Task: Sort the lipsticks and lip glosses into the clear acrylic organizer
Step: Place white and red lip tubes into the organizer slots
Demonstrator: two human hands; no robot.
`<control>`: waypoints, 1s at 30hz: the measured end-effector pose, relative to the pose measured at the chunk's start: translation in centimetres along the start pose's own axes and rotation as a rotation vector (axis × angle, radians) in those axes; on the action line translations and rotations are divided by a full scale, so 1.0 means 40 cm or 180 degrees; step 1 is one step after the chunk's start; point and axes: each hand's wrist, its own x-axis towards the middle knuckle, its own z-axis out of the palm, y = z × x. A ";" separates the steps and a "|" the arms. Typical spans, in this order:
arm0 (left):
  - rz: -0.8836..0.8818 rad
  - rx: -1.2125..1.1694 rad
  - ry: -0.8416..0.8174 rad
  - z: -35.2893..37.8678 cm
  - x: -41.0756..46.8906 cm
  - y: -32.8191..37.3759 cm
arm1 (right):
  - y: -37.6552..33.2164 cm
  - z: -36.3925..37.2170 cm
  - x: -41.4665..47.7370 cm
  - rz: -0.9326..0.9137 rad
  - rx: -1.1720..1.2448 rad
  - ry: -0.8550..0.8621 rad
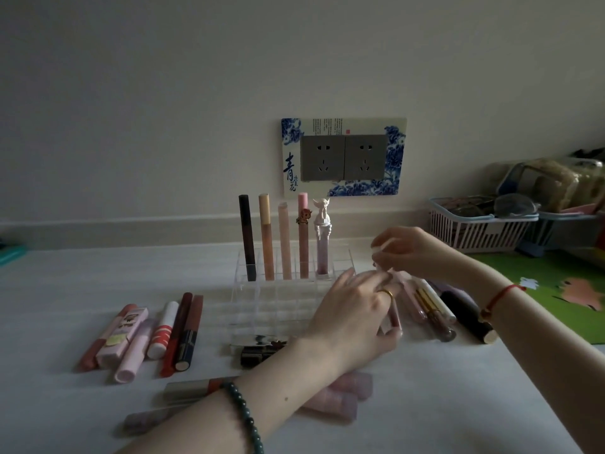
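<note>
The clear acrylic organizer (275,303) stands mid-table; several tall lip glosses (284,237) stand upright in its back row, the other cells look bare. My left hand (353,319) is just right of the organizer, closed around a pink-brown lip gloss tube (394,314). My right hand (409,250) is above it, pinching the tube's pale top end. Loose lipsticks lie flat left of the organizer (147,332), right of it (438,306), and in front under my left forearm (340,394). A dark lipstick (258,350) lies against the organizer's front.
A pink slatted basket (474,231) with items stands back right, with bags behind it. A green patterned mat (556,290) lies at the right edge. A double wall socket (343,157) is behind the organizer. A teal object (11,253) is at far left.
</note>
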 end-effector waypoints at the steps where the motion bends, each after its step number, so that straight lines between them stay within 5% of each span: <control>1: 0.0031 -0.0062 0.0128 -0.007 0.001 0.001 | -0.013 -0.008 -0.007 0.0014 0.0345 -0.0055; 8: -0.0294 -0.0953 0.0756 -0.036 0.001 -0.025 | -0.107 -0.032 -0.022 -0.0369 0.1575 0.0462; 15: -0.1269 -0.2588 0.1060 -0.078 0.009 -0.078 | -0.169 0.000 -0.019 -0.0764 0.1672 0.0917; 30: -0.1574 -0.2119 0.1642 -0.210 -0.103 -0.274 | -0.344 0.200 0.067 -0.1367 0.1308 0.1209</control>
